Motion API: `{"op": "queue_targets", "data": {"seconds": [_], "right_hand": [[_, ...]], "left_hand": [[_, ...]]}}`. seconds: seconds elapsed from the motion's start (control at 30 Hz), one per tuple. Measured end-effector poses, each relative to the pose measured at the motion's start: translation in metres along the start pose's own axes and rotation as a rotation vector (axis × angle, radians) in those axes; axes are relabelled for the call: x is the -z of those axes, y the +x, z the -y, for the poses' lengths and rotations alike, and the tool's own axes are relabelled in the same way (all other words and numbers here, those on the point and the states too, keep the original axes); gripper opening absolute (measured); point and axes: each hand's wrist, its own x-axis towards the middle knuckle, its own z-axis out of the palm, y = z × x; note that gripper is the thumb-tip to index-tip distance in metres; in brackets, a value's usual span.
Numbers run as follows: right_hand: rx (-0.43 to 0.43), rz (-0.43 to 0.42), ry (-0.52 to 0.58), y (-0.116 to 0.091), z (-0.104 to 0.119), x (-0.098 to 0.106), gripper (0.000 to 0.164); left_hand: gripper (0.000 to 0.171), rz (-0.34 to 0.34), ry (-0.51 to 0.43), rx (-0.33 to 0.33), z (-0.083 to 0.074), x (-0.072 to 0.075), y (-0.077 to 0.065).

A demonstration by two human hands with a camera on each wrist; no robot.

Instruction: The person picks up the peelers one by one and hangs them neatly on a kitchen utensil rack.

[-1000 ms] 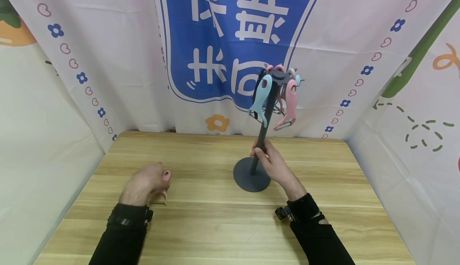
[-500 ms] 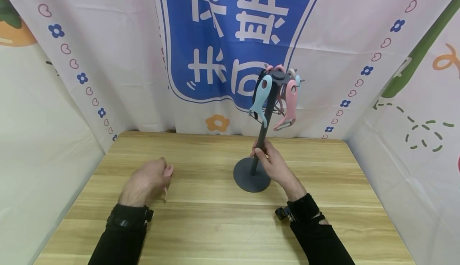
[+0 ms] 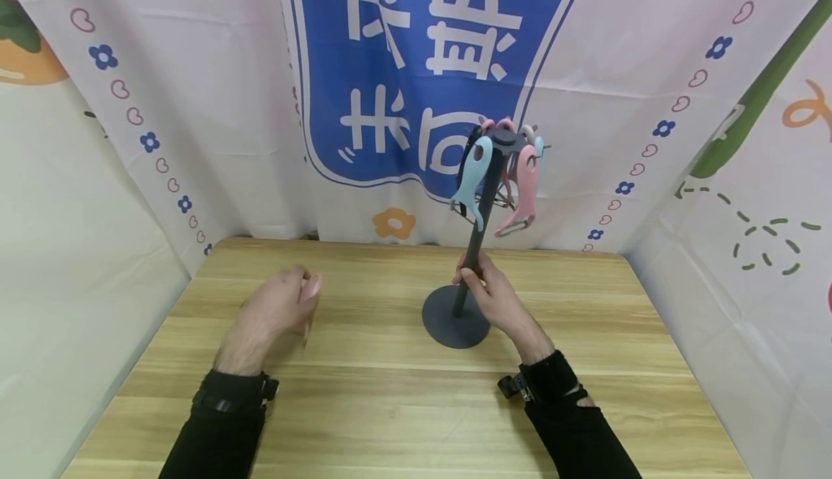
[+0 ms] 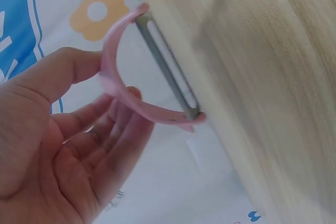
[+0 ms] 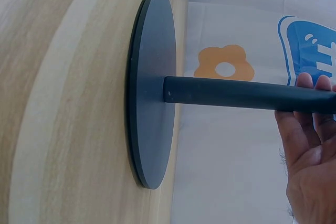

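My left hand [image 3: 273,309] pinches a pink peeler [image 4: 111,72] between thumb and fingers, above the left part of the table. Its curved yoke and metal blade [image 4: 168,66] show in the left wrist view. From the head view only a bit of the pink handle [image 3: 310,288] peeks past the hand. Around the dark grey post of a rack [image 3: 477,240] curl the fingers of my right hand [image 3: 500,295]. The rack's round base [image 5: 155,93] rests on the table. On its top hooks hang a light blue peeler [image 3: 474,175], a pink peeler [image 3: 525,183] and several others, partly hidden.
The wooden table [image 3: 377,407] reaches back to a white cloth [image 3: 247,139] with a blue printed sign [image 3: 416,103]. Printed cloth walls stand at the left and right sides. Each wrist wears a black strap with a small camera.
My left hand has risen and moved slightly away from me with the pink peeler, turning it so less shows in the head view. The right hand and the rack keep their place.
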Motion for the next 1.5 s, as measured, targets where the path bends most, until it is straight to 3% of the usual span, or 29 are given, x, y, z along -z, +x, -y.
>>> {"op": "queue_targets", "data": {"seconds": [0.37,0.8,1.13,1.5], "right_hand": [[0.006,-0.030,-0.003,0.000,-0.002,0.000,0.021],[-0.015,-0.063,0.038,-0.002,0.000,-0.002,0.026],[-0.054,-0.100,0.065,-0.003,0.005,-0.006,0.022],[-0.087,-0.152,0.054,-0.004,0.012,-0.012,0.021]], "left_hand": [[0.053,-0.128,-0.027,-0.085,-0.004,-0.001,0.005],[0.057,-0.229,-0.095,-0.162,-0.019,-0.001,0.010],[0.058,-0.305,-0.085,-0.204,-0.031,-0.003,0.009],[0.055,-0.361,-0.140,-0.258,-0.050,-0.001,0.002]]}}
